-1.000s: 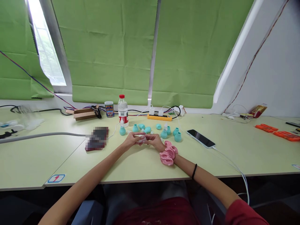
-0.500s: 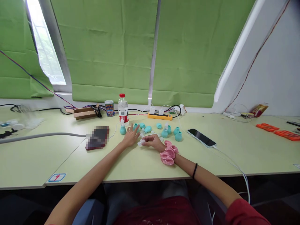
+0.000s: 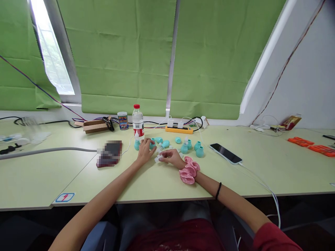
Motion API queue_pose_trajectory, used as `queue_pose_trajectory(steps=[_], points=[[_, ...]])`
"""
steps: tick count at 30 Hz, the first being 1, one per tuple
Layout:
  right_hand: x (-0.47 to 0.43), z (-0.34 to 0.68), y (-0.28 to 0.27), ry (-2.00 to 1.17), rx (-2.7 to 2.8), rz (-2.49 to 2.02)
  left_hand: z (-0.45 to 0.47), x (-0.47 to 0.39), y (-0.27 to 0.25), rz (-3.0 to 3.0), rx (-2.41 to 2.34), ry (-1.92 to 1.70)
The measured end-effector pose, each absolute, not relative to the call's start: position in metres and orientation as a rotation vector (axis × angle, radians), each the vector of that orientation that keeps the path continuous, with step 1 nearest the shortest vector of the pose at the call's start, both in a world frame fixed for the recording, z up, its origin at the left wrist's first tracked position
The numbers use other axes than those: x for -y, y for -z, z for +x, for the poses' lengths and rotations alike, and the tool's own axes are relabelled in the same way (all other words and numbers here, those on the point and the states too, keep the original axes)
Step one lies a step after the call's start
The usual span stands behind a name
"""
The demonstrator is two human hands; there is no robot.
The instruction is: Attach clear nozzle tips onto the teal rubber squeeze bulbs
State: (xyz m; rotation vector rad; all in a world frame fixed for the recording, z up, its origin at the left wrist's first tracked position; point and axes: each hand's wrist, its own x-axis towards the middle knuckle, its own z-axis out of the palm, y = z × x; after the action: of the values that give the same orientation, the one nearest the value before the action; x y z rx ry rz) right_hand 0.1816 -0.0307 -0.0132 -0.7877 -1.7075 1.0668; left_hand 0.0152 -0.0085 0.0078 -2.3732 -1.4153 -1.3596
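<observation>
In the head view, my left hand rests over the pale table with its thumb and fingers closed round a small teal squeeze bulb. My right hand pinches a small clear plastic piece just above the tabletop; its exact shape is too small to make out. Another teal bulb with a clear tip stands left of my left hand. Beyond my right hand, a bulb with a clear top is upright, and several open-necked bulbs stand to its right. A teal bulb lies on its side among small clear parts.
A red-capped water bottle and a can stand at the back. Behind the bulbs runs an orange power strip. A cabled phone lies right, a blurred dark object left. Orange items lie far right.
My left hand has drawn its spread fingers together round the teal bulb behind them. My right hand keeps its pinch on the clear piece almost in place.
</observation>
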Motion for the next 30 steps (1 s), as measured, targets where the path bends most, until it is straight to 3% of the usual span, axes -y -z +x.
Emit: queue_pose_trajectory(steps=[11, 18, 30], points=[[0.032, 0.182, 0.007, -0.72, 1.584, -0.868, 0.018, 0.026, -0.025, -2.621, 1.407, 1.676], [0.033, 0.182, 0.007, -0.711, 1.606, -0.866, 0.018, 0.032, -0.027, -2.959, 1.414, 1.606], [0.032, 0.186, 0.009, -0.831, 1.718, -0.852, 0.015, 0.021, -0.021, -3.01, 1.752, 1.665]])
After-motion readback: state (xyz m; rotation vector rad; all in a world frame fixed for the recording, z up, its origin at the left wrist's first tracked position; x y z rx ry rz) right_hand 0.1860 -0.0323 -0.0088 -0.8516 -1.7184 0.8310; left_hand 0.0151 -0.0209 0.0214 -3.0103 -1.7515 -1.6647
